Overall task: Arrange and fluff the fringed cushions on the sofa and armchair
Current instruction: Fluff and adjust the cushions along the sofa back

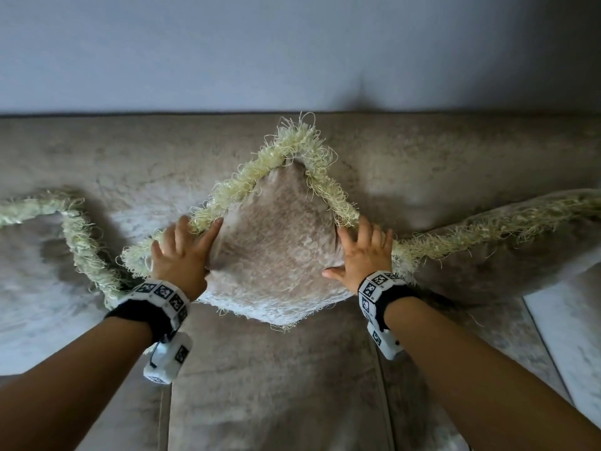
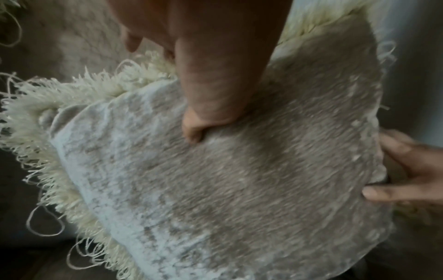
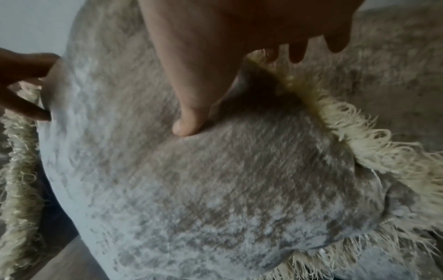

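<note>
A beige plush cushion [image 1: 279, 249] with a pale yellow fringe [image 1: 292, 148] stands on one corner against the sofa backrest [image 1: 130, 151]. My left hand [image 1: 182, 252] holds its left corner. The left thumb [image 2: 199, 117] digs into the front face [image 2: 239, 189], and the other fingers reach over the fringe [image 2: 95, 83]. My right hand [image 1: 364, 252] holds the right corner the same way. Its thumb [image 3: 189, 121] dents the fabric [image 3: 215, 180] while its fingers lie over the fringed edge [image 3: 335, 117].
A second fringed cushion [image 1: 32, 255] lies on the seat at the left. A third one [image 1: 520, 242] leans at the right. The sofa seat [image 1: 276, 385] stretches below my arms, a grey wall [image 1: 292, 43] rises behind, and pale floor [image 1: 572, 336] shows at the right.
</note>
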The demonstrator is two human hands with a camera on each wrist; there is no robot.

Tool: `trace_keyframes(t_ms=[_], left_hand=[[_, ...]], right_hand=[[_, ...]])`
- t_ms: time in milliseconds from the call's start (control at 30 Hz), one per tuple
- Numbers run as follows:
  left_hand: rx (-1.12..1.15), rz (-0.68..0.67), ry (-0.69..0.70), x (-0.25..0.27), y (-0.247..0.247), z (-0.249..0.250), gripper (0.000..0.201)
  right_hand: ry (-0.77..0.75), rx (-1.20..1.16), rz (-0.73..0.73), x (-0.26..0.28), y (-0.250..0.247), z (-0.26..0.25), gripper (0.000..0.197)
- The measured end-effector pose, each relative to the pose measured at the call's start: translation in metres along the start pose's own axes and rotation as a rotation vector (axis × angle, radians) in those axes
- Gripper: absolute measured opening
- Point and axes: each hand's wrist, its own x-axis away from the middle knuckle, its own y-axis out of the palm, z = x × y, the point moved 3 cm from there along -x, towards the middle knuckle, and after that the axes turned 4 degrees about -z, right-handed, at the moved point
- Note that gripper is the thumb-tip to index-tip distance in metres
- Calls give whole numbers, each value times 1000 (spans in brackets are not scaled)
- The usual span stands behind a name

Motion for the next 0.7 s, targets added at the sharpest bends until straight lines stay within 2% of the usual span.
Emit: trace_keyframes(t_ms=[67, 167, 300, 467, 567, 700], left_hand=[[-7, -58, -10, 9, -13, 0, 110], [-39, -44, 6, 24, -39, -1, 88], [48, -24, 29, 47, -63, -7, 66], [129, -28, 25, 88, -86, -14, 53], [195, -21, 26, 115, -99, -17, 48], [243, 9, 23, 150, -114, -20, 46]], right_hand=[[-16, -37, -24, 13, -14, -1, 95], [-26, -85, -6, 38, -44, -1, 84], [-23, -192, -16, 77, -78, 1, 64], [-36, -267, -14, 133, -108, 8, 56], [-28, -295, 24, 161, -123, 13, 43], [-59, -331, 51, 189, -136, 17, 43]])
